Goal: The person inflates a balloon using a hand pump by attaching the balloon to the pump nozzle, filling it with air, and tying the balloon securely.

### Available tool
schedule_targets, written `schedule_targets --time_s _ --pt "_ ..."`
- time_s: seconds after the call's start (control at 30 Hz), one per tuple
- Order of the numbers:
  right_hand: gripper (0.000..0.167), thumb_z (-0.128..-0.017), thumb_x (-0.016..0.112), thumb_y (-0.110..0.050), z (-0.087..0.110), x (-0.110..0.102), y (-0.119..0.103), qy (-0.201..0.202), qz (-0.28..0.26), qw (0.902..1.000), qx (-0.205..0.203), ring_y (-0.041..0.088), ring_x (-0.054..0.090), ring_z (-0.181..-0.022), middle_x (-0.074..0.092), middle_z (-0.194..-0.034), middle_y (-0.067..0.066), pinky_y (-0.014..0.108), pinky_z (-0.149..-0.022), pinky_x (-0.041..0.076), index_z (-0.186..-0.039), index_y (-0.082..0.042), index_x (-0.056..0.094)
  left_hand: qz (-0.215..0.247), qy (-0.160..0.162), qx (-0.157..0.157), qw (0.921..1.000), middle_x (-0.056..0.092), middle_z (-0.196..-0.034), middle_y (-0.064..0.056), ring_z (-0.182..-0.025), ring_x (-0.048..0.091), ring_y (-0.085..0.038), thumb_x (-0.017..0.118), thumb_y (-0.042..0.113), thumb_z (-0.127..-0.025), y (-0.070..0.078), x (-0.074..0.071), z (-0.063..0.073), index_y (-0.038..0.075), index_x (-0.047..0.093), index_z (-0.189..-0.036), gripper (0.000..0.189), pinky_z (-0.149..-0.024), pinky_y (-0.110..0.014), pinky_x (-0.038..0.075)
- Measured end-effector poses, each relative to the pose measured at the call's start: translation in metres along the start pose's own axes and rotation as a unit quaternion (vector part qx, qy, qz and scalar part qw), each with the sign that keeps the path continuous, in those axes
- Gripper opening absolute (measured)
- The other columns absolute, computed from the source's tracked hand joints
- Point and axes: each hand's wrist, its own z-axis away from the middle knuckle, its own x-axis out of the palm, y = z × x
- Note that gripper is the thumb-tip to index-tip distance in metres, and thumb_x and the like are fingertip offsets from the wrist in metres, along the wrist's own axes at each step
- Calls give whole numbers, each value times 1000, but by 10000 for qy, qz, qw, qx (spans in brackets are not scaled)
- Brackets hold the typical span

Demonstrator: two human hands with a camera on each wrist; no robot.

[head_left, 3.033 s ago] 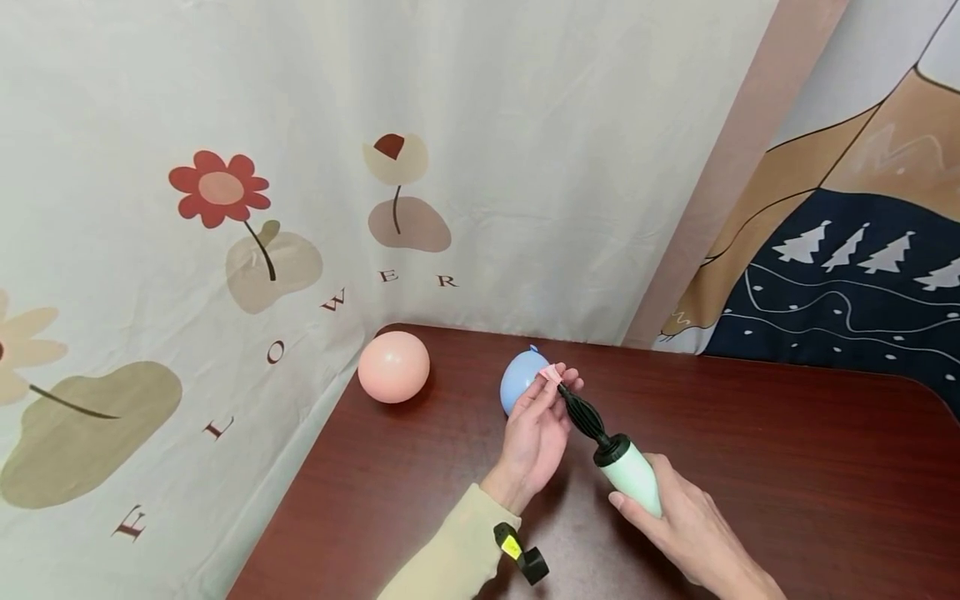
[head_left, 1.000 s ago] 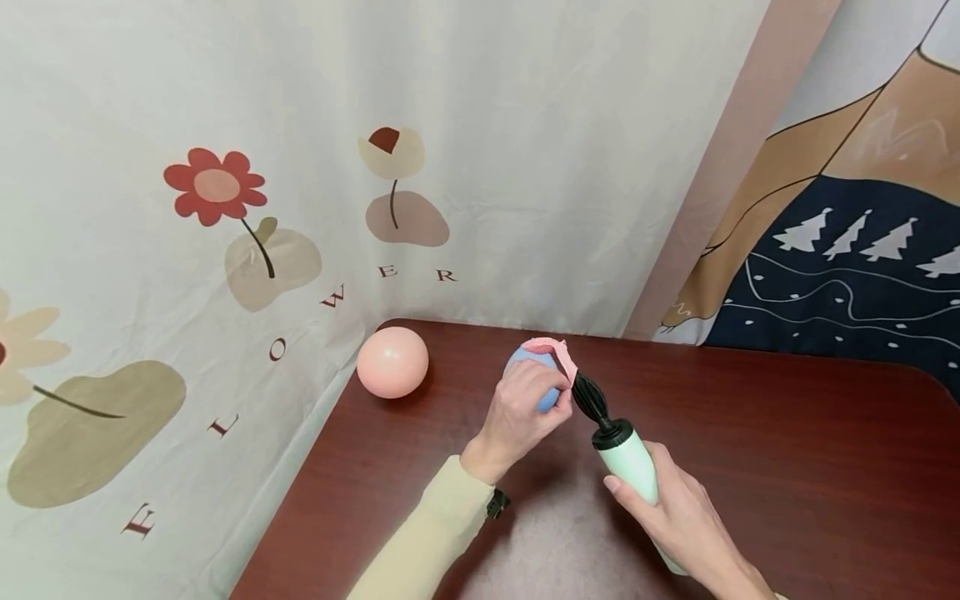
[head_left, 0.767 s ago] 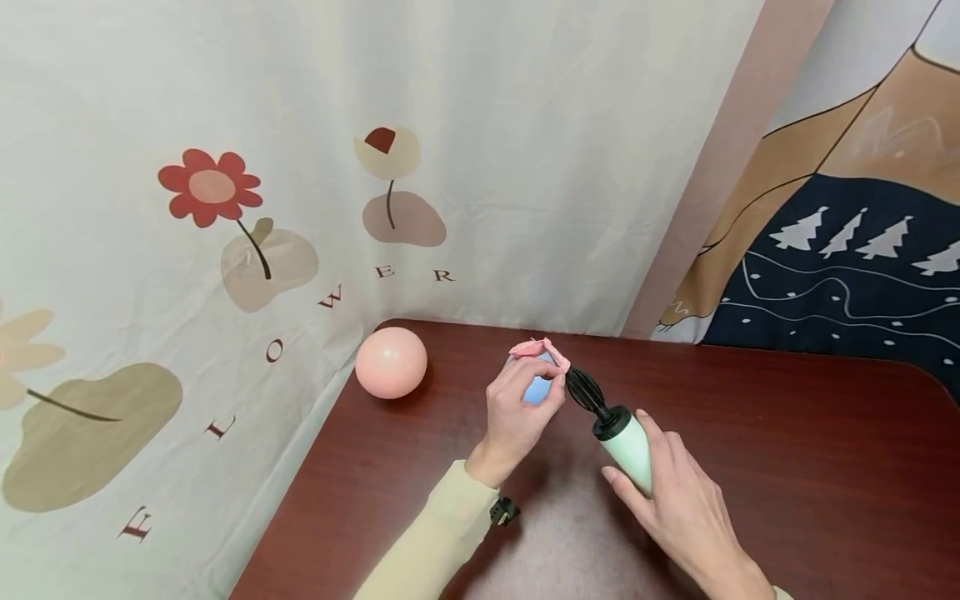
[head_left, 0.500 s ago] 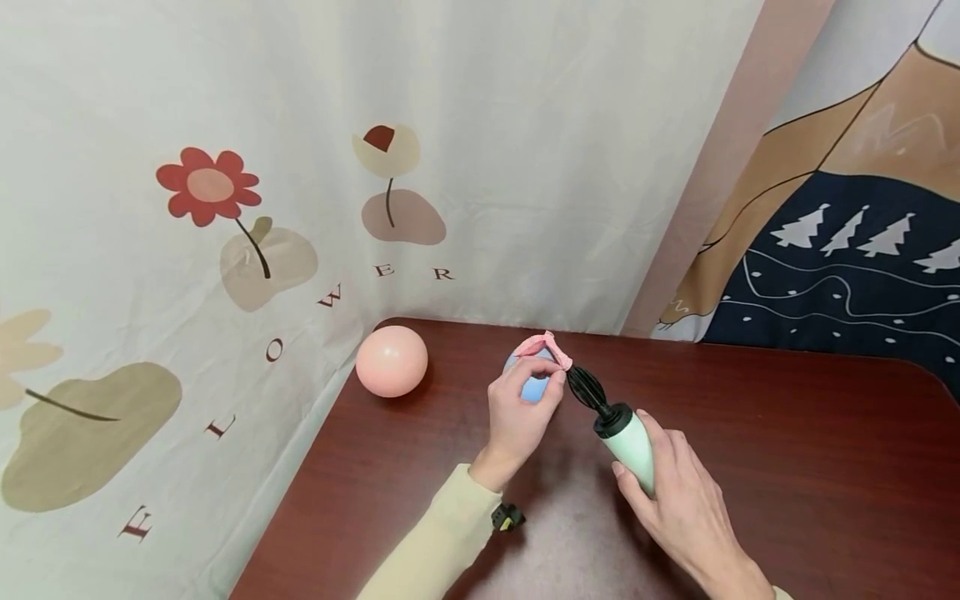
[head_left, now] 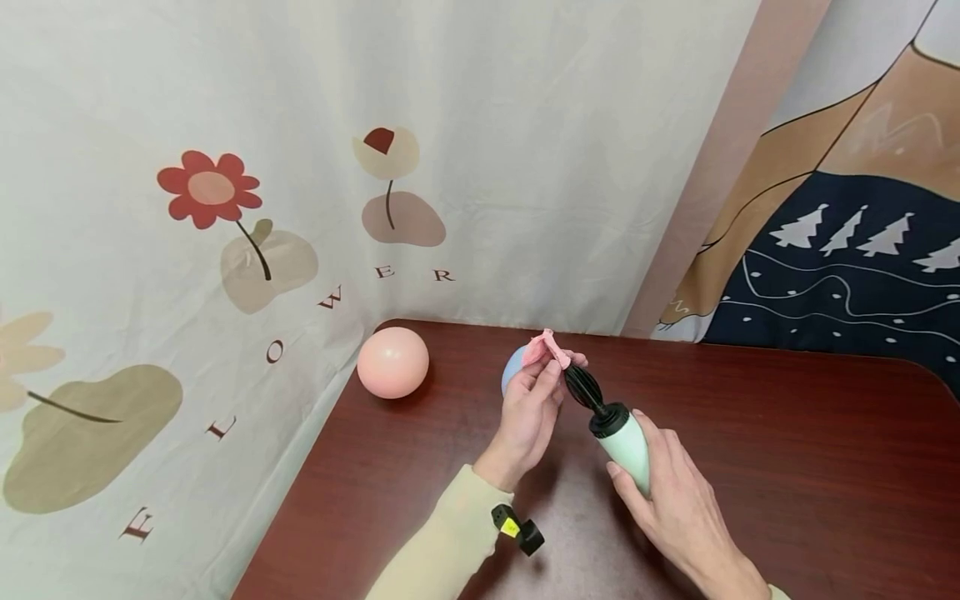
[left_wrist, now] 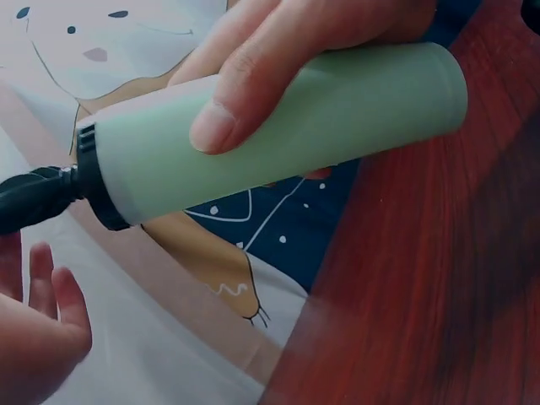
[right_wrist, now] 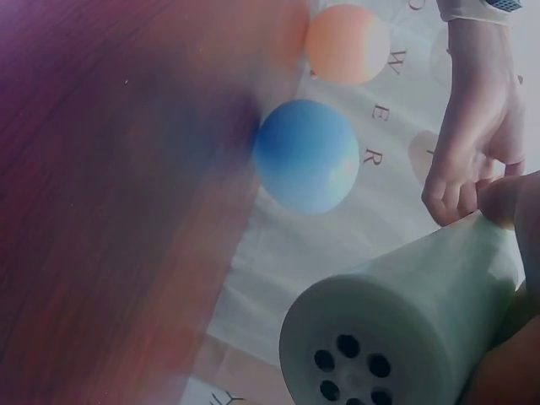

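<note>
In the head view my right hand (head_left: 678,500) holds a pale green balloon pump (head_left: 628,454), fingers on one side and thumb on the other. The pump's ribbed black nozzle (head_left: 582,388) points up and left. A limp pink balloon (head_left: 536,350) sits at the nozzle's tip, folded over. My left hand (head_left: 525,417) pinches the balloon beside the tip, thumb toward the camera. Close up in the left wrist view, the pump body (left_wrist: 278,135) lies slanted under the right hand's thumb. The right wrist view shows the pump's holed end (right_wrist: 363,354).
A blown-up peach balloon (head_left: 393,362) rests at the table's far left corner. Behind the left hand is a blue balloon (head_left: 512,367), partly hidden there and whole in the right wrist view. Printed curtains (head_left: 570,167) border the dark red wooden table (head_left: 787,442).
The left hand has turned over from back-up to thumb-side toward the camera, still at the pink balloon. The balloon's limp end has bunched closer to the fingers. The pump has barely shifted.
</note>
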Motion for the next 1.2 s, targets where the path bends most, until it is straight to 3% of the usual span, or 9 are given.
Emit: schedule_targets --time_s 0.13,0.33,0.5,0.63,0.73,0.9,0.97,1.1,1.2 --pt "75 -82 81 -21 0 0 0 24 -45 10000 -79 18 53 -81 57 -104 11 41 -59 50 -148 -5 49 -311 -363 123 9988 71 -114 -3 -106 66 -14 47 20 -111 -3 -1 1 2 64 -122 27 -101 -27 48" --pt "75 -77 87 -24 -2 -2 -2 80 -62 9999 81 20 57 -82 61 -105 11 43 -61 51 -141 -5 53 -861 -498 502 9938 72 -113 0 -108 66 -14 53 35 -108 -5 1 4 -23 52 -130 61 -100 -27 50" --pt "79 -69 94 -30 -4 -5 -7 89 21 9985 531 24 61 -73 67 -97 11 43 -56 48 -134 -7 54 -282 -557 249 9977 71 -115 -4 -111 70 -20 54 24 -109 -4 4 7 -11 58 -128 41 -105 -36 51" --pt "82 -74 93 -33 -6 -9 -7 -453 -268 9944 920 22 63 -77 69 -104 11 40 -59 49 -140 -9 50 346 -502 -143 9980 68 -115 -5 -109 71 -20 46 18 -111 -1 4 8 7 62 -123 22 -104 -38 52" --pt "78 -81 89 -37 -7 -14 -5 -1177 -854 9811 1276 17 64 -84 69 -112 7 36 -65 50 -144 -13 49 737 -554 -271 9954 67 -114 -5 -109 70 -19 41 16 -113 0 2 6 9 62 -122 24 -104 -40 52" --pt "59 -88 82 -36 -8 -22 0 -2218 -1896 9398 1777 10 62 -82 67 -103 1 30 -65 51 -134 -14 54 991 -880 -400 9904 68 -116 -5 -111 69 -19 39 16 -113 -1 -1 5 7 62 -126 28 -107 -41 50" --pt "56 -88 82 -34 -6 -22 1 -2238 -2047 9352 1829 8 62 -77 66 -98 1 29 -62 51 -131 -13 53 761 -936 -366 9920 69 -120 -6 -115 69 -20 42 16 -113 -1 -1 5 3 60 -132 30 -109 -41 49" --pt "60 -85 84 -34 -4 -19 -1 -1781 -1724 9515 1824 10 61 -73 65 -93 2 29 -58 49 -130 -14 49 -433 -457 304 9976 69 -124 -9 -116 68 -19 55 14 -108 -2 -1 4 -12 54 -136 38 -109 -38 48" --pt "64 -84 85 -36 -3 -17 -3 -1505 -1291 9631 1821 12 59 -72 64 -91 3 30 -58 47 -130 -14 47 -1552 370 1081 9813 69 -117 -15 -108 68 -16 67 6 -99 0 -3 3 -16 56 -126 37 -100 -30 53"
